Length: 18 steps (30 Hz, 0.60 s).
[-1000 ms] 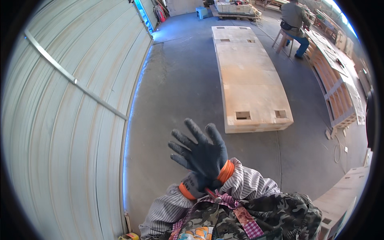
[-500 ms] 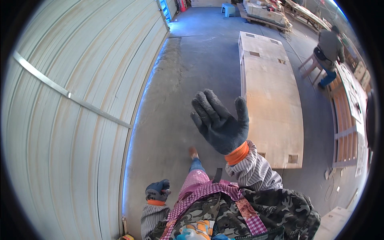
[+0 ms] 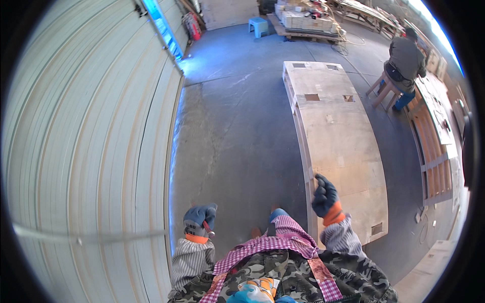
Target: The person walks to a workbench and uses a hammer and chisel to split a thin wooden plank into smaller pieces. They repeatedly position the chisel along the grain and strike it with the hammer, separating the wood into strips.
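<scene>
Wooden platform [image 3: 348, 146], long and low, lies on the grey floor [image 3: 237, 151] of the workshop, ahead and to the right of the wearer; a pale ribbed wall [image 3: 101, 151] bounds the left side; a cluttered worktop [image 3: 437, 113] stands at the far right. Count: one platform, with five rectangular cutouts visible; two stools, one blue [image 3: 258, 26], one brownish and occupied [image 3: 387, 88]; one co-worker [image 3: 405, 58], back turned; two gloves with orange cuffs. Left grip [image 3: 199, 218] is closed around one small red-handled tool [image 3: 206, 226], beside the wall; right grip [image 3: 325, 196] has fingers curled at the platform's left edge; contact and contents cannot be determined. Marking: small dark lettering on the left glove.
</scene>
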### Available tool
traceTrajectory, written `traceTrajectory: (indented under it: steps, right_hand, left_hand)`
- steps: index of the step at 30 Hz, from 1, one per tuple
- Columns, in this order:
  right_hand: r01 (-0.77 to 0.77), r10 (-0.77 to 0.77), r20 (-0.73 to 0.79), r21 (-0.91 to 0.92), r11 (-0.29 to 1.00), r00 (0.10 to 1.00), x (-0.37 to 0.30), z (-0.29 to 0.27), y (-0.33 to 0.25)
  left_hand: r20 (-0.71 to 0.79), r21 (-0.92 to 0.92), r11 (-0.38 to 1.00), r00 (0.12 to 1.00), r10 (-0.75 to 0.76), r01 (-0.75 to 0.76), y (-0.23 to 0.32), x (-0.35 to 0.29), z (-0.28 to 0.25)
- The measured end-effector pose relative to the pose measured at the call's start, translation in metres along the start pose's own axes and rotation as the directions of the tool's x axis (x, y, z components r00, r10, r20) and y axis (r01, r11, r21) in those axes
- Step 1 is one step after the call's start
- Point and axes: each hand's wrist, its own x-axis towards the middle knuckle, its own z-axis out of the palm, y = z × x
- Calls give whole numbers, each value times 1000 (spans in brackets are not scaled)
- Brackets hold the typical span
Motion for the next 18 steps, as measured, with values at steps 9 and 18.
traceTrajectory:
  steps: [9,18]
  right_hand:
    - [182,-162,-261,53,982,952,140,-6,-91]
    - [-214,154,-168,-441,872,974,377,253,-108]
  left_hand:
    - [-60,-957,223,628,-776,185,-90,203,59]
    - [43,-997,-34,154,-987,64,-148,368,86]
